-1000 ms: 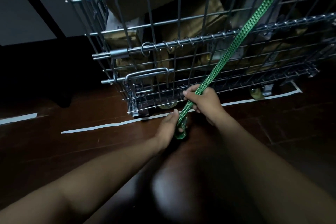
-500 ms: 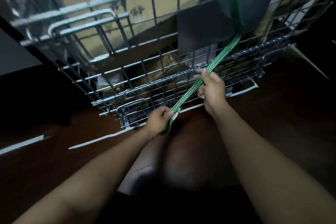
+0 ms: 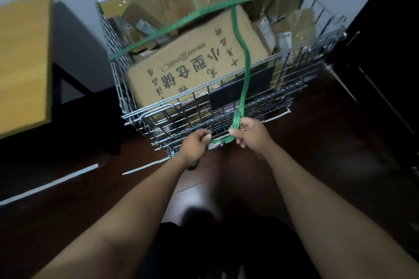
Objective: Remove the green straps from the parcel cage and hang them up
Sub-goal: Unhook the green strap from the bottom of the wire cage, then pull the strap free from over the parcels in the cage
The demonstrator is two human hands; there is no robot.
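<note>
The left hand (image 3: 195,145) and right hand (image 3: 251,134) each grip the slack end of 1 green woven strap (image 3: 245,61) low before the silver wire parcel cage (image 3: 158,107), probably gathering it in; it climbs over brown cardboard parcels (image 3: 192,61), crossing a 2nd green strap (image 3: 181,23)

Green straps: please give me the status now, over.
Left hand and right hand both grip the slack strap at the cage front. Second strap stretched across the cage top, not yet removed. Nothing blocks the hands.

green strap (image 3: 246,61) cut off at top edge, wooden table (image 3: 22,63) blurred, cut off left
</note>
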